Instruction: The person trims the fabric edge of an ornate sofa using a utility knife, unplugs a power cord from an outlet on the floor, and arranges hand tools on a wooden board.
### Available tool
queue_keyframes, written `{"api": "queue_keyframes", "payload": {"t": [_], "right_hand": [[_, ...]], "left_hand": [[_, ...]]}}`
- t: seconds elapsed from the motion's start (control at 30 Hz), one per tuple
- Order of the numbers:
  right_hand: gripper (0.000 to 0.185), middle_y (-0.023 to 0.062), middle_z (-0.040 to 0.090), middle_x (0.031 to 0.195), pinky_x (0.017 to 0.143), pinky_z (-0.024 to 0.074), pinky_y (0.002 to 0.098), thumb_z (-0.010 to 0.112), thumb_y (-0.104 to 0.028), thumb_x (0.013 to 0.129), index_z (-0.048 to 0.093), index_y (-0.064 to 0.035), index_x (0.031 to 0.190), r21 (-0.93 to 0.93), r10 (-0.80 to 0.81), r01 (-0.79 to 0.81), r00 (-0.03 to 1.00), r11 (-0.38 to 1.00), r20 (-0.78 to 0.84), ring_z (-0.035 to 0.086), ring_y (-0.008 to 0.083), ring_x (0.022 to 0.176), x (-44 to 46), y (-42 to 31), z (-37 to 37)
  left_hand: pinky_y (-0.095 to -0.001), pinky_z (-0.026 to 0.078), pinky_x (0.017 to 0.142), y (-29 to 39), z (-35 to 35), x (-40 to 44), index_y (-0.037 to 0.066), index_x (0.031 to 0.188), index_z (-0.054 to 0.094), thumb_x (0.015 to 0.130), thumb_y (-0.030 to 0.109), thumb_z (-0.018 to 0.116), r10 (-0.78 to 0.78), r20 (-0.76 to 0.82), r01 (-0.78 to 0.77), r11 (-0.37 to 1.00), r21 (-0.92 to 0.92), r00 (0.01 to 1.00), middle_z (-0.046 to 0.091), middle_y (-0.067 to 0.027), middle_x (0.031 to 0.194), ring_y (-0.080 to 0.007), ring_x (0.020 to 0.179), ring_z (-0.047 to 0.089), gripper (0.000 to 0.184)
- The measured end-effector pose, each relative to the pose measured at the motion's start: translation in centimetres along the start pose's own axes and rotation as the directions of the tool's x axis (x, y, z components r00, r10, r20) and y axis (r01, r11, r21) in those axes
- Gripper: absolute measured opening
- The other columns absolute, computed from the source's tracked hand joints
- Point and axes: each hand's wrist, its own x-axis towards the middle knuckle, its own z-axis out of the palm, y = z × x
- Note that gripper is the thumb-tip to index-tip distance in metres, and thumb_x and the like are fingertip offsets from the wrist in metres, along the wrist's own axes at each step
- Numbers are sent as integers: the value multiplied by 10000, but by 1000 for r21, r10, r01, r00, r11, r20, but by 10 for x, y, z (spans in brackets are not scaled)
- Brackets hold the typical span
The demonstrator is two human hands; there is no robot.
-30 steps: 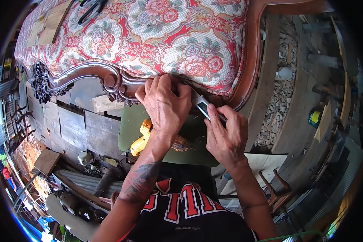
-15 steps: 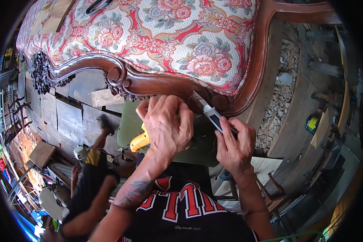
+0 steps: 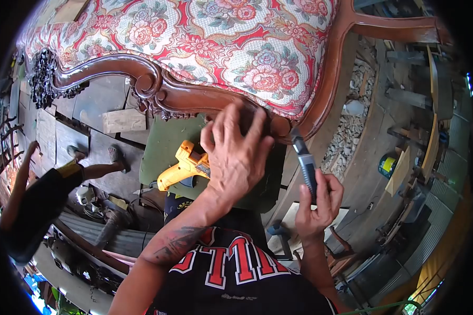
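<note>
My right hand (image 3: 319, 207) grips a utility knife (image 3: 306, 165), its tip pointing up beside the carved corner of the wooden frame (image 3: 194, 102). My left hand (image 3: 236, 155) is spread, its fingertips at the underside of that brown frame; whether they pinch anything there is hidden. Above both hands lies the floral upholstered seat (image 3: 263, 73) with a piped edge. A yellow pistol-grip tool (image 3: 181, 167) rests on a green surface (image 3: 155, 142), just left of my left hand.
Another person (image 3: 47, 202) walks on the board floor at left. A wood block (image 3: 124, 120) lies below the frame. Rubble (image 3: 347, 131) fills a floor gap at right, near a round container (image 3: 388, 165). A hammer-like tool (image 3: 280, 234) lies near my body.
My left hand has moved right along the frame and its fingers have spread. The knife has turned more upright and shifted right. The other person has moved left, and the yellow tool shows more fully.
</note>
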Motion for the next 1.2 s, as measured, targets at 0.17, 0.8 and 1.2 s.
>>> {"api": "queue_keyframes", "payload": {"t": [0.17, 0.8, 1.2], "right_hand": [[429, 176, 538, 1089, 790, 483, 369, 702, -52, 865, 608, 28, 1276, 27, 68, -67, 997, 997, -20, 556, 289, 959, 1, 3, -5], [446, 166, 534, 1095, 795, 479, 362, 695, -48, 868, 596, 22, 1298, 107, 98, -93, 994, 990, -41, 554, 278, 960, -6, 16, -7], [428, 172, 536, 1108, 799, 485, 362, 693, -53, 877, 604, 20, 1289, 136, 153, -148, 988, 980, -27, 560, 280, 973, -6, 21, -4]], "left_hand": [[-427, 311, 975, -7, 5, -2, 116, 1011, 668, 818, 210, 746, -31, -124, 5, 979, -202, 992, 611, -77, 1145, -261, 1108, 556, 229], [-406, 329, 908, -44, 14, 36, 220, 1051, 713, 808, 226, 769, 324, -133, -311, 944, 107, 937, 654, 27, 1037, -180, 929, 607, 250], [-392, 333, 916, -50, 12, 36, 184, 1033, 689, 810, 165, 758, 406, -94, -401, 914, 64, 909, 674, 24, 1035, -163, 972, 628, 234]]}}
